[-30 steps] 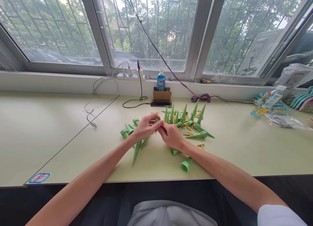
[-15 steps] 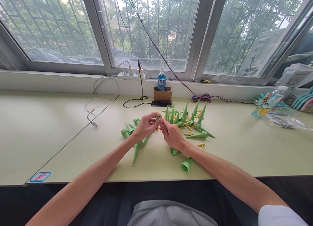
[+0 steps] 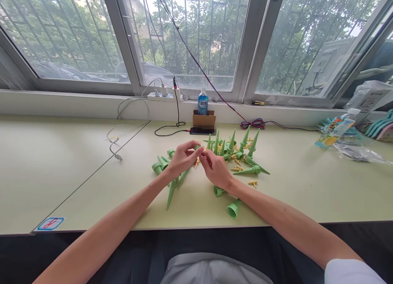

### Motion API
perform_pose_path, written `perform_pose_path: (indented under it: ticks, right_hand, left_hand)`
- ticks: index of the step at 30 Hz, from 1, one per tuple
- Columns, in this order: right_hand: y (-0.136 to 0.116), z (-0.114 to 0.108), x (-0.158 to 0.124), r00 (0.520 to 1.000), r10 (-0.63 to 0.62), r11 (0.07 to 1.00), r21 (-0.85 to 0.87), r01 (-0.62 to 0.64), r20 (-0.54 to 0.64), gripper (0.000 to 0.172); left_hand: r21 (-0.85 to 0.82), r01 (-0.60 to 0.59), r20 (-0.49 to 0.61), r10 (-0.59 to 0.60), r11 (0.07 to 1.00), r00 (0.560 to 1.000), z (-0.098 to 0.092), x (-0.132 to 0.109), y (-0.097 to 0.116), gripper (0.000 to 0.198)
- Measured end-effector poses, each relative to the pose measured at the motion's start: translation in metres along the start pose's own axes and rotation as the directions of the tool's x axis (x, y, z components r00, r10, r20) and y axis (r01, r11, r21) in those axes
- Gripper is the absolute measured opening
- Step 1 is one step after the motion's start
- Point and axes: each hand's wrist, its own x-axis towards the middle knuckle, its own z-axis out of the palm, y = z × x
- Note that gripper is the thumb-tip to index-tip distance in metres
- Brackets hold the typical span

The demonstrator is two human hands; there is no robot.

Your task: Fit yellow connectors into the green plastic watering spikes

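My left hand (image 3: 182, 157) is closed around a green plastic watering spike (image 3: 197, 147), and only a bit of its green part shows above the fingers. Touching it from the other side, my right hand (image 3: 217, 169) has its fingers pinched together at the spike; whatever they may hold is hidden. Behind the hands stand several upright green spikes (image 3: 245, 140) among small yellow plastic pegs (image 3: 236, 168). More green spikes (image 3: 172, 191) lie beneath and beside my left wrist. A threaded green cap end (image 3: 232, 210) lies by my right forearm.
A phone (image 3: 202, 130) on a cable lies before a small cardboard box (image 3: 204, 120) holding a blue-labelled bottle (image 3: 203, 101). At the right lie a drink bottle (image 3: 337, 130) and plastic bags (image 3: 357, 152). A white cable (image 3: 115, 148) rests on the left of the table (image 3: 291, 185).
My right fingers have shifted slightly at the spike, their tips curling more. My left hand keeps its hold in nearly the same place. The loose spikes and pegs have not moved.
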Motion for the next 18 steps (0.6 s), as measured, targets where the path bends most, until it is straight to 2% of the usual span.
perform_pose_path:
  ticks: [7, 18]
  right_hand:
    - [0.0006, 0.002, -0.0021, 0.999, 0.003, 1.0, 0.001, -0.003, 0.046, 0.019]
    - [0.0071, 0.0033, -0.0019, 0.998, -0.055, 0.998, -0.02, 0.056, 0.033, 0.017]
  left_hand:
    - [-0.033, 0.07, -0.069, -0.072, 0.997, 0.995, -0.0014, 0.0009, 0.003, 0.036]
    - [0.081, 0.045, -0.024, -0.043, 0.996, 0.999, -0.005, 0.0007, 0.0035, 0.034]
